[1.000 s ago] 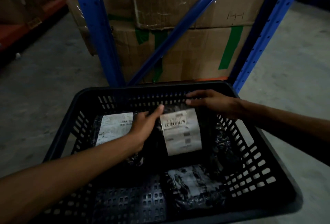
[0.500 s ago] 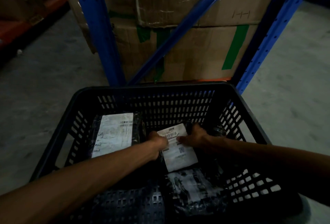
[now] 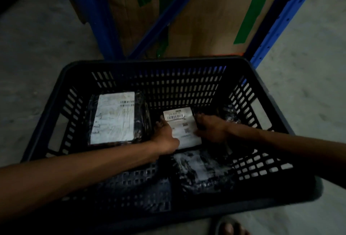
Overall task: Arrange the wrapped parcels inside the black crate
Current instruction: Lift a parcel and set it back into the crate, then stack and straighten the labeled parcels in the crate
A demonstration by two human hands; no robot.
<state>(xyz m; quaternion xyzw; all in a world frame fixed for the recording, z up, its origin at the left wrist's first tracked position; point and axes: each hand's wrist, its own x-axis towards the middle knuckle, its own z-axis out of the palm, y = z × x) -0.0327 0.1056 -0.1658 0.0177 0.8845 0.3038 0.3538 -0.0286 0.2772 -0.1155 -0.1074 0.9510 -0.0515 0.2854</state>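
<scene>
A black slatted crate (image 3: 159, 66) stands on the floor in front of me. Inside lie three black-wrapped parcels. One with a large white label (image 3: 114, 117) lies flat at the back left. A second with a smaller barcode label (image 3: 182, 124) rests in the middle right, and both hands press on it: my left hand (image 3: 165, 137) on its left edge, my right hand (image 3: 209, 129) on its right edge. The third parcel (image 3: 202, 173), shiny and crumpled, lies nearer me on the right. The light is dim, so finger detail is faint.
Blue steel rack posts (image 3: 97, 15) and a diagonal brace rise just behind the crate, with taped cardboard boxes (image 3: 206, 21) stacked on the rack. Grey concrete floor (image 3: 37, 51) surrounds the crate. A bare foot (image 3: 231, 228) shows below the crate's near rim.
The middle parcel has come down from a raised tilt to lie on the crate floor. Both hands followed it down and now press its edges. The view has tilted downward.
</scene>
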